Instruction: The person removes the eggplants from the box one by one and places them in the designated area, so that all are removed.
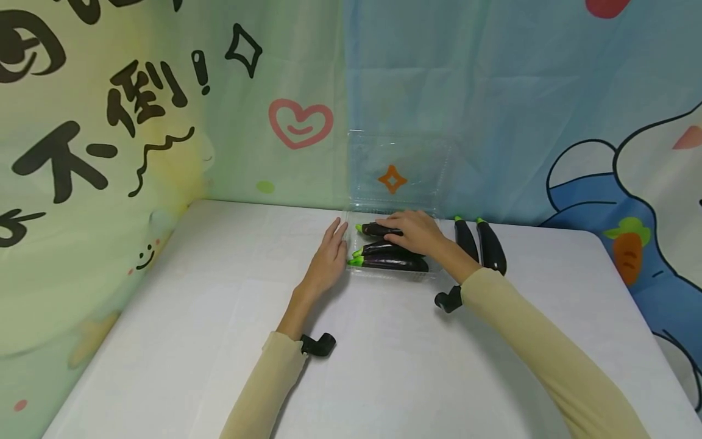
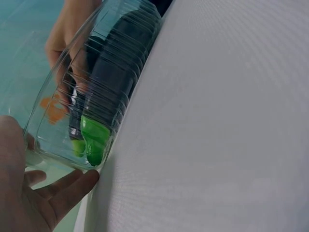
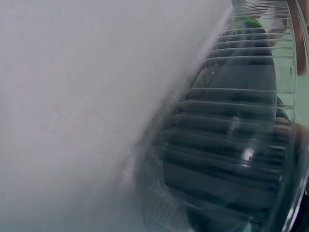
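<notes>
Three dark purple eggplants with green stems lie side by side in a clear plastic box: a front eggplant, a middle eggplant and a back eggplant. My right hand reaches in from above and grips the back eggplant, its fingers hiding the right end. Along the box's left end stands my left hand, fingers extended. In the left wrist view its fingertips are right at the box's lower corner. The right wrist view shows the front eggplant through the ribbed wall.
The box's clear lid stands raised behind it, in front of the printed backdrop. Two more eggplants lie right of the box, one nearer and one farther right. Everything stands on a white-covered table.
</notes>
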Demonstrator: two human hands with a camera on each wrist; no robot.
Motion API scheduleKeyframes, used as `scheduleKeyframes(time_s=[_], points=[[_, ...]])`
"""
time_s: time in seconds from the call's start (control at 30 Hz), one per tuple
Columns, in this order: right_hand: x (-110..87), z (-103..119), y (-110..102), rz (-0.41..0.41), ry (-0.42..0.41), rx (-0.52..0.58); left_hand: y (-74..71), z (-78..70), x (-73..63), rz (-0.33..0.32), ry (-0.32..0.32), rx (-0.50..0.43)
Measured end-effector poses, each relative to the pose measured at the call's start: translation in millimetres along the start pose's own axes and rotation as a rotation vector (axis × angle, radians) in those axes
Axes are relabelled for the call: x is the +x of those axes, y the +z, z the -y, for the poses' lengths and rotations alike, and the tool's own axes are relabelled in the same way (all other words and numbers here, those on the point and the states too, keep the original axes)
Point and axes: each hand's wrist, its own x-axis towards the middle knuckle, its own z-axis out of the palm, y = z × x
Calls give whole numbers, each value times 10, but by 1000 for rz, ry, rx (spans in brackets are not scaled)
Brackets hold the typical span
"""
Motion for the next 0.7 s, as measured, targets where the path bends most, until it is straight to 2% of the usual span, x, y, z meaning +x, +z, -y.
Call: scheduleKeyframes(time_s=[0.33,0.7], points=[[-28,-8,-2,-35,-49,-32,3,-20,-7,-7,11,5],[-86,-22,-66,-60,-41,-26,5,3,0,4,-10,-1]])
